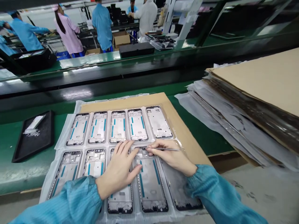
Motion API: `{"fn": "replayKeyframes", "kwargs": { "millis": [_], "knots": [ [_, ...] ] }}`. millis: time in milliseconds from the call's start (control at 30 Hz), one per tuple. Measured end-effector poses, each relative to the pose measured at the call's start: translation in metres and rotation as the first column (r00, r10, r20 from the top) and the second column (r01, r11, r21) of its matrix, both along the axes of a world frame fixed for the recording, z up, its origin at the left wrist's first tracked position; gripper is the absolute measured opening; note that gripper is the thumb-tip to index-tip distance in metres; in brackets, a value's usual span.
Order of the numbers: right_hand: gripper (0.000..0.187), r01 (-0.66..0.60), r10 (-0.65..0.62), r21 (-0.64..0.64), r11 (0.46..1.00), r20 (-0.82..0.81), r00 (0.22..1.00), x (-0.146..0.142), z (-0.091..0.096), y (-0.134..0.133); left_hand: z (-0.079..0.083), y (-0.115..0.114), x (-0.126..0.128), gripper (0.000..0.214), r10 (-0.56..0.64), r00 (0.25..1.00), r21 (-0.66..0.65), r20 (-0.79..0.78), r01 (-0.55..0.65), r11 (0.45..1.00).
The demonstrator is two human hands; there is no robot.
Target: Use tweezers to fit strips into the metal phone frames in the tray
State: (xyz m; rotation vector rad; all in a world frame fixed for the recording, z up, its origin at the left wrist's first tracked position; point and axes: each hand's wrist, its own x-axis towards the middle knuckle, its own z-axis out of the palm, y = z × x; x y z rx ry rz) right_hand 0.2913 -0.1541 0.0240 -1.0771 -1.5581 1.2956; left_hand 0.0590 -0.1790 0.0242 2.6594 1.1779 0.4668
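Note:
My right hand (171,157) pinches thin metal tweezers (172,149), their tip at the top edge of a phone middle frame (151,186) with teal strips. Fingers stretched out, my left hand (118,169) lies over the neighbouring phone frame (120,197), its fingertips near the tweezers' tip. Both frames sit in a clear plastic tray (106,147) with two rows of such frames. Beneath my right forearm, the frame (178,186) at the front right is partly hidden. The back-right frame (159,122) shows no teal strips.
Brown cardboard (177,118) lies under the tray. At left, a black tray (35,146) holds a white strip and small clear bits. Stacked cardboard and plastic sheets (254,77) rise at right. Beyond the green bench (198,130), several people work near a black box (136,49).

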Motion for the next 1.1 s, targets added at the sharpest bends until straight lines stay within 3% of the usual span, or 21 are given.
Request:
{"fn": "replayKeyframes", "kwargs": {
  "millis": [333, 633, 767, 967, 1100],
  "knots": [
    [0.023, 0.04, -0.04, 0.007, 0.999, 0.048, 0.998, -0.001, 0.002, -0.003, 0.003, -0.003, 0.006, 0.047, 0.035, 0.993, 0.092, -0.11, -0.025, 0.995],
    [0.021, 0.033, -0.052, 0.121, 0.992, 0.155, 0.987, -0.003, -0.005, -0.005, 0.002, -0.015, 0.025, 0.061, 0.143, 0.936, 0.177, -0.321, -0.089, 0.98],
    [0.022, 0.046, -0.081, 0.178, 0.983, 0.196, 0.977, -0.003, -0.003, -0.007, 0.001, -0.015, 0.027, 0.063, 0.133, 0.935, 0.163, -0.328, -0.083, 0.983],
    [0.036, 0.201, -0.2, -0.053, 0.978, 0.027, 0.979, -0.003, -0.004, -0.008, 0.01, -0.007, 0.027, 0.057, 0.14, 0.951, 0.066, -0.277, -0.127, 0.99],
    [0.043, 0.254, -0.243, -0.074, 0.964, 0.132, 0.961, -0.002, 0.001, -0.008, 0.018, -0.004, 0.025, 0.054, 0.111, 0.958, -0.013, -0.265, -0.118, 0.993]
  ]
}}
